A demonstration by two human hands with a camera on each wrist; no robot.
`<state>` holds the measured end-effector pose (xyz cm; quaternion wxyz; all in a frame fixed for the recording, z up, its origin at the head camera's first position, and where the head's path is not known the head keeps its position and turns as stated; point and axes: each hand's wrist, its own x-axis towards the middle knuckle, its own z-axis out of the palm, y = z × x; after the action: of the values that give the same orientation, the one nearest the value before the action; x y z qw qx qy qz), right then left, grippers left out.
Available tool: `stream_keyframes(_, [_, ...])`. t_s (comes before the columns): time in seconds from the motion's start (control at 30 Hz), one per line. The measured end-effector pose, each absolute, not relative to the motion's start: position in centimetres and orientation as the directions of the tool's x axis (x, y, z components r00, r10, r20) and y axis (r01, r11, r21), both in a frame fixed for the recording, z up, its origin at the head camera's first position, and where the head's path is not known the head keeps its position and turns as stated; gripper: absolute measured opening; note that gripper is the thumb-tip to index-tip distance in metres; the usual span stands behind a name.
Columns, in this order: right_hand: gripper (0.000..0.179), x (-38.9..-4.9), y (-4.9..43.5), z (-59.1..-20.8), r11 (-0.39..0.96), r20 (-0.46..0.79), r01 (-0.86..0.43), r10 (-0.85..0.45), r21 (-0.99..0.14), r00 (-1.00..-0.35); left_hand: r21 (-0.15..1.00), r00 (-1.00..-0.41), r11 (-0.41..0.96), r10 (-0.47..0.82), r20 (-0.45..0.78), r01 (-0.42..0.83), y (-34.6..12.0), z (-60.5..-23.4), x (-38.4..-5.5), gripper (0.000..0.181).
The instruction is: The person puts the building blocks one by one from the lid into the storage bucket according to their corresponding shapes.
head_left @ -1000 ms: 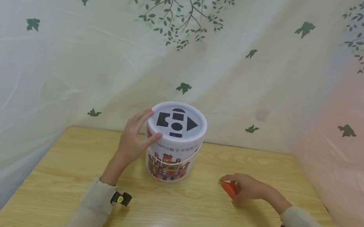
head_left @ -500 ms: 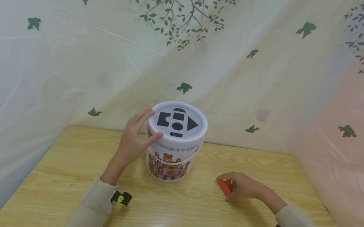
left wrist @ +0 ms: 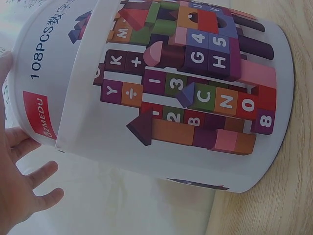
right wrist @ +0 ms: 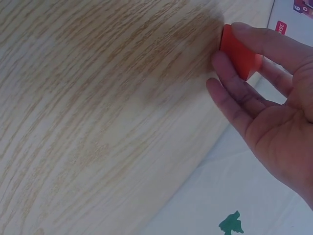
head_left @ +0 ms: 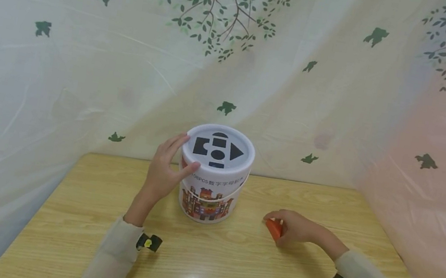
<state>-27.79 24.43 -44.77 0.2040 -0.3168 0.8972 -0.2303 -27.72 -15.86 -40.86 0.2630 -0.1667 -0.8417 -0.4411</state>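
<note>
A white lidded bucket (head_left: 212,176) stands upright on the table, its side printed with coloured letter and number blocks. Black shapes, among them a triangle and a circle, mark its lid (head_left: 234,138). My left hand (head_left: 163,171) spans the lid's left edge, thumb at the front rim. In the left wrist view, the left fingers (left wrist: 44,174) are spread beside the bucket (left wrist: 105,127). To the bucket's right, my right hand (head_left: 296,228) pinches a red-orange triangular block (head_left: 274,229) close over the tabletop. The right wrist view shows the block (right wrist: 238,53) between thumb and fingers.
The light wooden table (head_left: 205,253) reaches back to a pale cloth backdrop (head_left: 163,76) printed with leaves and branches. Small dark cameras are strapped at both sleeve cuffs. Part of the bucket (right wrist: 293,24) appears at the right wrist view's top right corner.
My right hand has moved slightly left toward the bucket with the block, which has turned a little. The left hand keeps its place on the lid and the bucket has not moved.
</note>
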Motion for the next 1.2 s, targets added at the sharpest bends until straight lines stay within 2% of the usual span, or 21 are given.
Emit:
stream_keyframes(0.33, [0.062,-28.0,24.0,-44.4,0.731,-0.252,-0.457,-0.633,-0.507,-0.732,0.665,-0.816,0.552,0.049,0.577,0.503,-15.7,-40.9,-27.8,0.076])
stream_keyframes(0.67, [0.067,-28.8,23.8,-43.4,0.707,-0.211,-0.48,-0.65,-0.519,-0.73,0.662,-0.808,0.544,0.051,0.586,0.515,-15.7,-40.9,-27.8,0.076])
stream_keyframes(0.87, [0.065,-29.3,23.6,-42.0,0.691,-0.149,-0.518,-0.66,-0.505,-0.736,0.655,-0.807,0.553,0.054,0.588,0.515,-15.7,-40.8,-27.8,0.077])
stream_keyframes(1.2, [0.062,-30.0,23.5,-37.7,0.684,-0.025,-0.516,-0.614,-0.516,-0.789,0.662,-0.811,0.553,0.044,0.583,0.506,-15.8,-40.8,-27.7,0.076])
